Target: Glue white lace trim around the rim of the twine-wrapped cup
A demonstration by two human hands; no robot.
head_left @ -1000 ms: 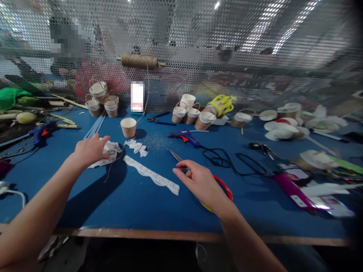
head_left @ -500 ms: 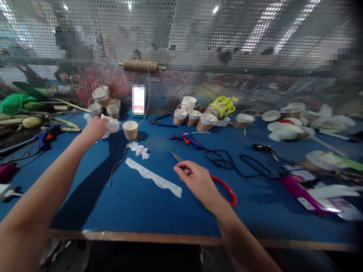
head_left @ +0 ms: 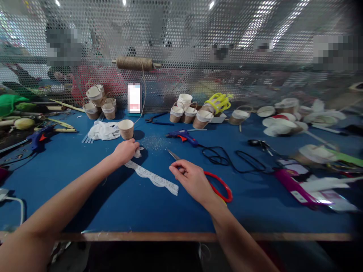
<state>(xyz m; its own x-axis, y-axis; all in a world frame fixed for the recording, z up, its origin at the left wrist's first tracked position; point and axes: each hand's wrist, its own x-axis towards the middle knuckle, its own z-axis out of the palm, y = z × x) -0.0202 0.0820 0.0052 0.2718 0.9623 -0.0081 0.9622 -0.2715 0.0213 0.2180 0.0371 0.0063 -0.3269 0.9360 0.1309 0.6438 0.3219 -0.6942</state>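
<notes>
My left hand (head_left: 126, 151) reaches across the blue table, its fingers closed over small white lace pieces (head_left: 138, 152) that they partly cover. Just behind those fingers stands a small brown paper cup (head_left: 126, 129) with a pale inside. A strip of white scalloped lace (head_left: 154, 177) lies flat between my hands. My right hand (head_left: 191, 181) is curled around the middle of a pair of scissors with red handles (head_left: 222, 186). The closed blades point away to the upper left, and the hand hides the pivot.
Crumpled white lace (head_left: 103, 130) lies left of the cup. A blue glue gun (head_left: 183, 136) trails black cable. Small cup baskets (head_left: 108, 109) line the back, below a twine roll (head_left: 134, 63) on the mesh wall. Another glue gun (head_left: 39, 138) lies left. A purple item (head_left: 295, 187) lies right.
My left hand has left the crumpled white lace behind and come nearer and right, onto the small lace pieces. My right hand stays on the scissors. The view has shifted slightly.
</notes>
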